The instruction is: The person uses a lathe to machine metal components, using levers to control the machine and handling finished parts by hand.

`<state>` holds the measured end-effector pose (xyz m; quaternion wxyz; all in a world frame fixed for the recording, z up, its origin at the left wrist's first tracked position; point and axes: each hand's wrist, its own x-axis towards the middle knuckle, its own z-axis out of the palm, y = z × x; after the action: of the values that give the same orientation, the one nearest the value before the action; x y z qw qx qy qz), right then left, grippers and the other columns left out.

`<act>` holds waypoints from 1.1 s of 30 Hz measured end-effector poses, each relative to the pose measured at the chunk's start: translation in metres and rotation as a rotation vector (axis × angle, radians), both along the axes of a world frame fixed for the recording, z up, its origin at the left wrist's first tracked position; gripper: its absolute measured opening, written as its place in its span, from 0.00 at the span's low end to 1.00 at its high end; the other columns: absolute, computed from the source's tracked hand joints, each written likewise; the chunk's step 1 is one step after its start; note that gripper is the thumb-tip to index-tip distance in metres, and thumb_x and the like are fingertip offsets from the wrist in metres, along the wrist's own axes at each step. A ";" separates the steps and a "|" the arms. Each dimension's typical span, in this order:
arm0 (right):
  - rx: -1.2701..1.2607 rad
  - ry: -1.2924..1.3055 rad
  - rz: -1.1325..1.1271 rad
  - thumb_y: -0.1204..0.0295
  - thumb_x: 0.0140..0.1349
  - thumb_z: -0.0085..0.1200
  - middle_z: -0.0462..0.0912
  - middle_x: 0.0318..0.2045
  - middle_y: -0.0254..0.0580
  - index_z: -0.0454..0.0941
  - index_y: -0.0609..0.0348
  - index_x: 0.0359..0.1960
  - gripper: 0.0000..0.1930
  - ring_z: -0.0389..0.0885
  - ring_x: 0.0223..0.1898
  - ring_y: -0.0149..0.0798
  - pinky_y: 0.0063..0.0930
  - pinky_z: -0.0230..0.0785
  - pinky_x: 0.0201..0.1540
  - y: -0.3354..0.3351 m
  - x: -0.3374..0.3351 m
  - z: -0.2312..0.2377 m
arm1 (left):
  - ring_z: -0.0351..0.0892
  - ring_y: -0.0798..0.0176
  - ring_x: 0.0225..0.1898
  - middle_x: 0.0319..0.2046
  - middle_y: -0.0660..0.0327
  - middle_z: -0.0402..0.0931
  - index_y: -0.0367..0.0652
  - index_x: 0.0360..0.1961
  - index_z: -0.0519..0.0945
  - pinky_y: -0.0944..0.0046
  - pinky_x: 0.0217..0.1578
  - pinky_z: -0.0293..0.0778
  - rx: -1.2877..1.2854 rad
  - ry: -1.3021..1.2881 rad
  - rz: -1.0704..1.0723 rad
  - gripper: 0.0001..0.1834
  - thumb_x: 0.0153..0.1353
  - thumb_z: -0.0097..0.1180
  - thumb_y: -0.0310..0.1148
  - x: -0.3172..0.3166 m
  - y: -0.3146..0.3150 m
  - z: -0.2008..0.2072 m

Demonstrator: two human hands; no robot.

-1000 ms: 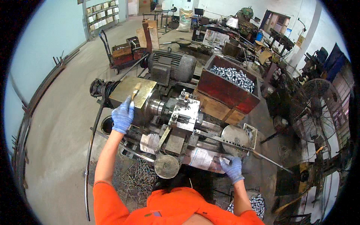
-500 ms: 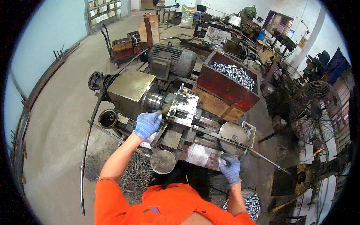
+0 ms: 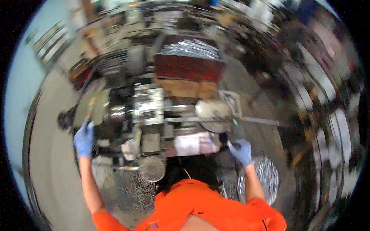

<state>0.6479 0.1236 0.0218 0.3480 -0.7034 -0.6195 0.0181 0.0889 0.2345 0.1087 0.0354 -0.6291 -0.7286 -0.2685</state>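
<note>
My left hand (image 3: 84,141), in a blue glove, is closed round what looks like a tan brush (image 3: 91,107), held upright over the headstock cover (image 3: 98,104) of a metal lathe. Right of that cover the shiny spindle end (image 3: 116,111) faces the silver tool block (image 3: 149,106). On the right, my gloved right hand (image 3: 243,152) has its fingers curled near a dark knob-like shape; what it holds, if anything, is blurred. Next to it a printed sheet (image 3: 196,144) lies on the lathe's front, below a round metal disc (image 3: 213,115).
Behind the lathe, a dark red bin (image 3: 189,67) of shiny metal parts stands on a wooden support (image 3: 187,88). An electric motor (image 3: 119,63) sits at the back left. A round container of metal parts (image 3: 268,179) is by my right forearm. Metal shavings (image 3: 137,192) lie below the lathe.
My left hand has moved left with the brush, from beside the spindle to over the headstock cover. The whole view has turned to the right and blurred. My right hand stays near the sheet's right end.
</note>
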 end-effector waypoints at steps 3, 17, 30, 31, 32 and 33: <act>-0.068 -0.036 -0.203 0.54 0.50 0.59 0.81 0.26 0.48 0.81 0.60 0.23 0.19 0.80 0.30 0.48 0.35 0.71 0.36 -0.017 0.059 -0.026 | 0.75 0.66 0.32 0.38 0.56 0.79 0.42 0.54 0.72 0.64 0.38 0.70 -0.092 -0.233 -0.021 0.23 0.63 0.47 0.45 -0.027 0.000 -0.007; -0.775 -0.211 -0.397 0.46 0.47 0.53 0.81 0.31 0.54 0.81 0.61 0.31 0.26 0.80 0.36 0.50 0.38 0.69 0.46 -0.141 0.176 -0.143 | 0.72 0.62 0.37 0.38 0.55 0.75 0.43 0.58 0.69 0.64 0.40 0.68 -0.078 -0.237 0.046 0.27 0.65 0.41 0.50 -0.110 -0.040 -0.012; -0.646 0.074 -0.475 0.52 0.51 0.56 0.81 0.27 0.53 0.82 0.59 0.31 0.20 0.81 0.32 0.49 0.35 0.72 0.41 -0.107 0.148 -0.091 | 0.68 0.70 0.28 0.29 0.61 0.73 0.39 0.57 0.69 0.70 0.29 0.64 0.124 -0.467 0.038 0.25 0.65 0.44 0.46 -0.036 -0.099 -0.010; -0.528 0.159 -0.371 0.51 0.52 0.55 0.81 0.30 0.52 0.82 0.59 0.32 0.22 0.80 0.36 0.50 0.37 0.71 0.43 -0.096 0.128 -0.081 | 0.68 0.70 0.29 0.30 0.62 0.73 0.39 0.56 0.70 0.68 0.30 0.65 0.013 -0.535 0.134 0.25 0.65 0.44 0.45 -0.030 -0.104 -0.008; -0.400 0.237 -0.310 0.49 0.53 0.53 0.81 0.33 0.51 0.81 0.59 0.33 0.23 0.79 0.39 0.51 0.39 0.69 0.45 -0.092 0.109 -0.068 | 0.70 0.70 0.33 0.36 0.59 0.75 0.39 0.55 0.71 0.68 0.29 0.68 -0.105 -0.521 0.004 0.25 0.64 0.45 0.46 -0.020 -0.086 -0.013; -0.311 0.156 -0.145 0.51 0.53 0.53 0.81 0.34 0.51 0.81 0.59 0.33 0.22 0.78 0.41 0.51 0.39 0.69 0.46 -0.082 0.084 -0.041 | 0.71 0.71 0.33 0.34 0.61 0.75 0.37 0.53 0.73 0.69 0.33 0.69 0.059 -0.417 -0.112 0.23 0.64 0.45 0.44 0.033 -0.076 -0.016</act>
<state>0.7318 0.0418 -0.0193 0.2825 -0.7879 -0.5282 0.1430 0.1215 0.1589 0.0925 -0.1125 -0.5983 -0.6757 -0.4156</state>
